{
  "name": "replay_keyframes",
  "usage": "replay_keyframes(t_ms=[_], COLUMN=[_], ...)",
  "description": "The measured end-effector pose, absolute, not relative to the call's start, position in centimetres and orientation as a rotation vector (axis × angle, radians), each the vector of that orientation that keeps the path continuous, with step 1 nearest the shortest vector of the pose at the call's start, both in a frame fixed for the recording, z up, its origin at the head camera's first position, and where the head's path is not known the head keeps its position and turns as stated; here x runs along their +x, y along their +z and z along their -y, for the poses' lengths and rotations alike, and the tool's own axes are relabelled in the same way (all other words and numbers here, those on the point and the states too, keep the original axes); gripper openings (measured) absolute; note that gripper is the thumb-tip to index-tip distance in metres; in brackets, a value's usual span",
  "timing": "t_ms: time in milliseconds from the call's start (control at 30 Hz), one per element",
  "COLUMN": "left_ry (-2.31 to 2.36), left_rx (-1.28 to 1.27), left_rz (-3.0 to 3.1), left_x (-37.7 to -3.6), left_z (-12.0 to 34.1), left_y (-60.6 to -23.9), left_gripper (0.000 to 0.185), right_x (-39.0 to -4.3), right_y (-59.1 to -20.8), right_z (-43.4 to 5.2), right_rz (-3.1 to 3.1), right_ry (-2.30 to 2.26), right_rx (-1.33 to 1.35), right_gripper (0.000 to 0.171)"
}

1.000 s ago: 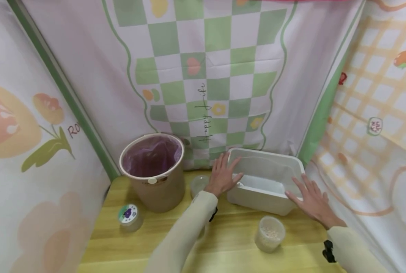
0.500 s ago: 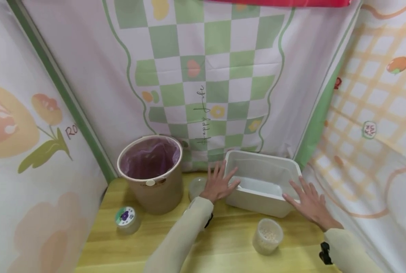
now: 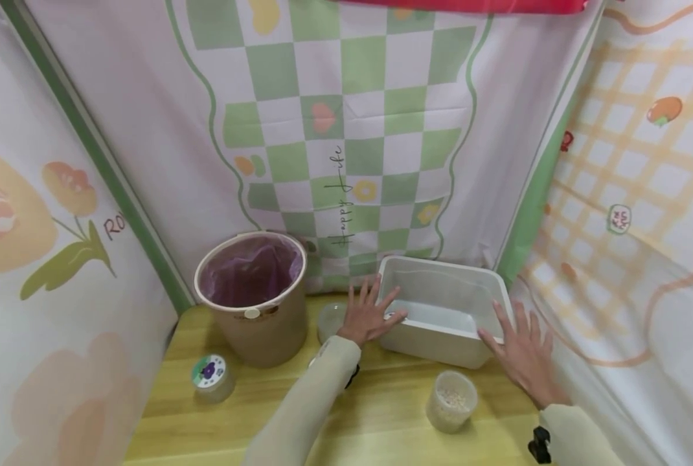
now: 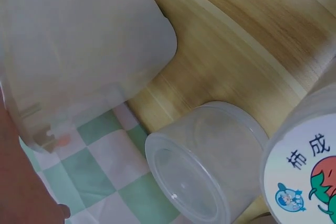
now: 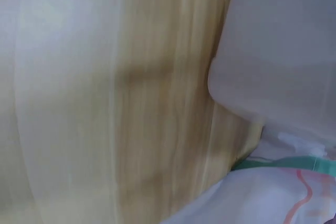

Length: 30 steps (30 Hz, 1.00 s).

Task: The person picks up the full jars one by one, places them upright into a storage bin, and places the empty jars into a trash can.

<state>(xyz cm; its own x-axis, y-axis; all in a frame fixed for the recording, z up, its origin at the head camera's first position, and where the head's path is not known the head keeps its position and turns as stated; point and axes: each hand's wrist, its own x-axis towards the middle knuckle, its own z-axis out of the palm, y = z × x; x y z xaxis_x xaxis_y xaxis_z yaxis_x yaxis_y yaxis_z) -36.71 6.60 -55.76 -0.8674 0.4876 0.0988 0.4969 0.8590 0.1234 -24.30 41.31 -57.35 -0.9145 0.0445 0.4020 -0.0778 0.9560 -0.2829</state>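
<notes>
A light wooden worktop (image 3: 276,408) with straight grain fills the bottom of the head view. Printed cloth hangs on three sides. The back cloth (image 3: 346,129) has green and white checks, small fruit and script lettering. The left cloth (image 3: 43,220) shows orange flowers, the right cloth (image 3: 632,181) an orange grid. A red strip (image 3: 469,5) runs along the top. Light is soft and even.

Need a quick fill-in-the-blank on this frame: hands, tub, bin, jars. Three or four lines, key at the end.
1. Both hands, left hand and right hand, have straight fingers at the sides of the white ____.
2. The bin is lined with a ____ bag.
3. The open jar of pale beads stands on the table in ____ of the tub.
4. The small jar left of the bin has its lid ____.

Missing words: tub; purple; front; on
</notes>
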Motion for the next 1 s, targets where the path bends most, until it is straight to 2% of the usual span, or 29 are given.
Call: replay_keyframes(t_ms=[300,733,1000], left_ry=[-0.245,-0.295,-0.343], left_rx=[-0.78,-0.783,-0.8], left_rz=[3.021,3.046,3.048], left_x=[-36.4,-36.5,-36.0], left_z=[-6.5,-6.5,-6.3], left_y=[-54.9,-54.7,-54.3], left_gripper=[0.072,0.072,0.071], right_x=[-22.0,-18.5,-17.4], right_y=[-58.2,-61.5,-63.9], right_z=[-38.6,-33.1,-31.0], right_rz=[2.606,2.526,2.538], right_ry=[0.518,0.665,0.785], right_rx=[-0.007,0.01,0.016], right_gripper=[0.081,0.101,0.104])
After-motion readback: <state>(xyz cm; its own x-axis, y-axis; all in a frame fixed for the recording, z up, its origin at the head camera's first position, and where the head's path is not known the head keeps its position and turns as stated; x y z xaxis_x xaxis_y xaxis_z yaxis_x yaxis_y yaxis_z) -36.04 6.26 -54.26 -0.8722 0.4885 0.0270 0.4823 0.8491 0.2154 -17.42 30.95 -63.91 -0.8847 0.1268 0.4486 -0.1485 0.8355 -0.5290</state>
